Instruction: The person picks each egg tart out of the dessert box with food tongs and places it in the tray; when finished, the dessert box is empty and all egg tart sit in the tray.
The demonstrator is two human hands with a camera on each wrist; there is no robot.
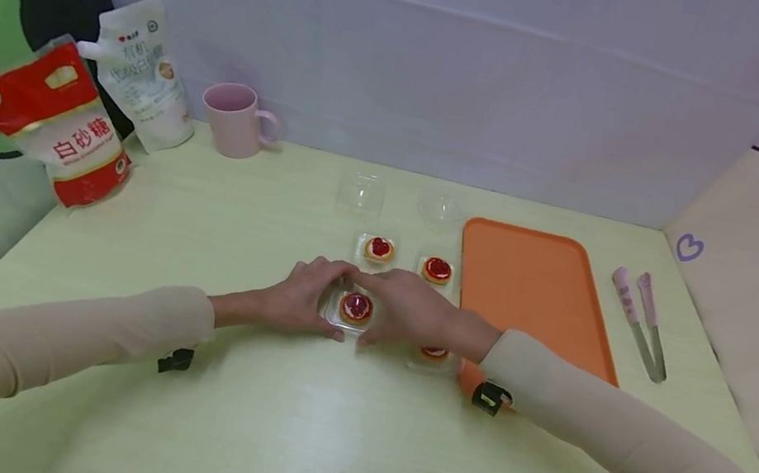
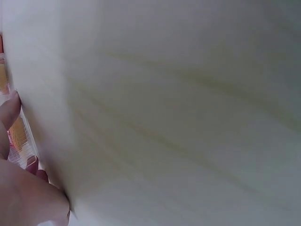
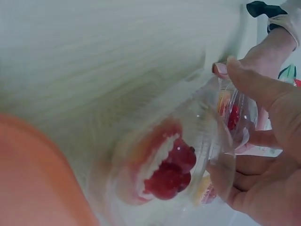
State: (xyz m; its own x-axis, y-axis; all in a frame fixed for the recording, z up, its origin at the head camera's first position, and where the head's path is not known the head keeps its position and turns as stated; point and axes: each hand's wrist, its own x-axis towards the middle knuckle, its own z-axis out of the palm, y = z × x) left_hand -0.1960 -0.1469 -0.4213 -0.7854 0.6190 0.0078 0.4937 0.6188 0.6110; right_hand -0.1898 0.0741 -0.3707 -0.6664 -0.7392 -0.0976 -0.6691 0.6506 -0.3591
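Both hands curl round one small clear plastic box [image 1: 333, 317] with a red-topped tart [image 1: 356, 307] inside, on the table. My left hand [image 1: 293, 299] grips it from the left and my right hand [image 1: 413, 307] from the right, thumbs at the near edge and fingers at the far side. In the right wrist view, the right hand's thumb and fingers pinch the box's clear cover [image 3: 249, 110]. Nearer that camera stands another covered tart [image 3: 169, 169], partly under the right wrist in the head view. The left wrist view shows only part of the left hand [image 2: 23, 193] at the box.
Behind the hands, two tarts [image 1: 379, 249] sit in clear bases, with two clear lids [image 1: 361, 193] beyond. An orange tray [image 1: 529, 287] lies right, under the right forearm. Tongs or knives with pink handles [image 1: 644, 323] are farther right. A pink mug [image 1: 236, 125] and two pouches [image 1: 82, 145] stand back left.
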